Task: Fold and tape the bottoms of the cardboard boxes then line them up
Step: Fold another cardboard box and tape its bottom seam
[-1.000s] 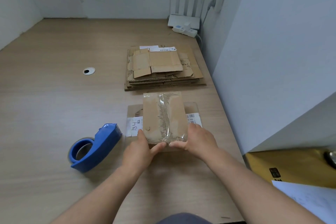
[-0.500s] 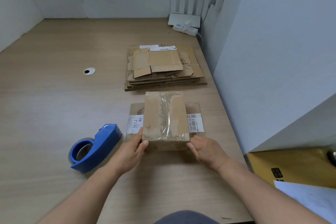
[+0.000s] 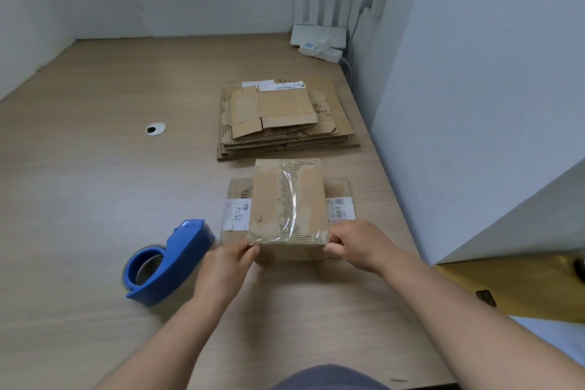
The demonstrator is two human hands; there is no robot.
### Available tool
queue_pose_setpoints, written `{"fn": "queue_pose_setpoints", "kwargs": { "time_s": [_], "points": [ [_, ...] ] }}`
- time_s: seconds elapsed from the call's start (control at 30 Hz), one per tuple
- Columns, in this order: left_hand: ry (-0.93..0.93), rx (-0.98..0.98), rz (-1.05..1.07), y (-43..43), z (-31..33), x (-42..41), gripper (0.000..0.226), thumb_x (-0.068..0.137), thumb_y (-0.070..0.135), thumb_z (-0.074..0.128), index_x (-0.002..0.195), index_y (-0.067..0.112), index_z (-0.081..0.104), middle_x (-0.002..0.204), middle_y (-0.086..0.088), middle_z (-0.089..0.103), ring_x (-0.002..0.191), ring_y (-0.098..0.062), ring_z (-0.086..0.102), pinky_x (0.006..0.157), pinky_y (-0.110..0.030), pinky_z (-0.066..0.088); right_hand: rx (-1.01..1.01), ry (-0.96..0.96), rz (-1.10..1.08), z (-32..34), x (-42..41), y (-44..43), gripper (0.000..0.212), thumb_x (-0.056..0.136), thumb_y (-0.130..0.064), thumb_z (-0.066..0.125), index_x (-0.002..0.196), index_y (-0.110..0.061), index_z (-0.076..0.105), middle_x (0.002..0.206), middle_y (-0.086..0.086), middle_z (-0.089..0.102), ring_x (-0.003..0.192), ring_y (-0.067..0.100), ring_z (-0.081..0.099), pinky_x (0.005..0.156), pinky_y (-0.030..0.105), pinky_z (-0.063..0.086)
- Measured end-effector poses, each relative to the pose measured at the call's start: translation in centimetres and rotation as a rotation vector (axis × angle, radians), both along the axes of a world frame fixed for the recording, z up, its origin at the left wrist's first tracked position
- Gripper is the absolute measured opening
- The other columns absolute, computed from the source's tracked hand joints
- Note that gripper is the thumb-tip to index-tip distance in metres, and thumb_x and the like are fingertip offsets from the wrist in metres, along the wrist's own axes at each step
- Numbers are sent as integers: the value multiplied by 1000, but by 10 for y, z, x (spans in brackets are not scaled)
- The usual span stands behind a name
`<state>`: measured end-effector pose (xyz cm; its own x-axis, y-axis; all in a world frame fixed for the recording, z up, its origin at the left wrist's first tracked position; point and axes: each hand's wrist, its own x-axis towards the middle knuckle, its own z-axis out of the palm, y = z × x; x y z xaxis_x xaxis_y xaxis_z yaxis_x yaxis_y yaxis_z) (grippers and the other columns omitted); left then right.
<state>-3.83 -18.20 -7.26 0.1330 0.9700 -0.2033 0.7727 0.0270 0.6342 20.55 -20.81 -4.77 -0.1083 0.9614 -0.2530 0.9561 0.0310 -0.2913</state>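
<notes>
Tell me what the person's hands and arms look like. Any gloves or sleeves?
No gloves: the left hand and right hand are bare, with no rings or watch showing. The left forearm and right forearm are bare too, no sleeves in view. Blue-grey cloth shows at the bottom edge.

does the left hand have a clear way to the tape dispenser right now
Probably yes, once the left hand lets go of the box: the tape dispenser lies close to its left on the table, with nothing between them.
</notes>
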Motion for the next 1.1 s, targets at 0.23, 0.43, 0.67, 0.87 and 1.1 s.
{"fn": "queue_pose_setpoints", "kwargs": {
  "time_s": [0.23,0.43,0.67,0.87,1.1],
  "points": [
    [44,-12,-95,3,10,4,9,91,25,60,97,22,67,92,7,71,83,-9,63,67,-21,48,-45,-34,-81,2,-7,2,15,93,-33,50,94,-18,54,115,6,61,105,26,55,69,28,30],
    [-26,-112,-272,9,5,-19,17,95,20,53,98,23,70,90,8,71,87,-7,66,82,-34,56,-213,4,-53,16,-7,4,32,86,-43,57,66,-24,40,79,-2,50,76,18,46,52,24,30],
    [28,-15,-131,9,1,-8,18,93,23,58,89,11,71,82,1,71,80,-15,67,76,-38,56,-231,-52,-63,12,-2,17,34,92,-27,52,61,-21,39,78,3,52,80,24,47,51,26,29],
    [63,-79,-135,8,15,7,29,93,52,47,86,25,55,88,11,66,83,-8,63,71,-25,52,-217,-110,-199,12,-18,13,70,78,-82,36,107,-24,62,111,-1,64,107,22,58,76,32,39],
    [548,125,-284,21,1,17,24,101,21,34,125,20,40,109,-5,60,78,-24,53,56,-30,38,-159,-98,-352,0,-28,23,67,96,-61,19,110,-13,63,117,11,63,110,29,56,77,33,37]
  ]
}}
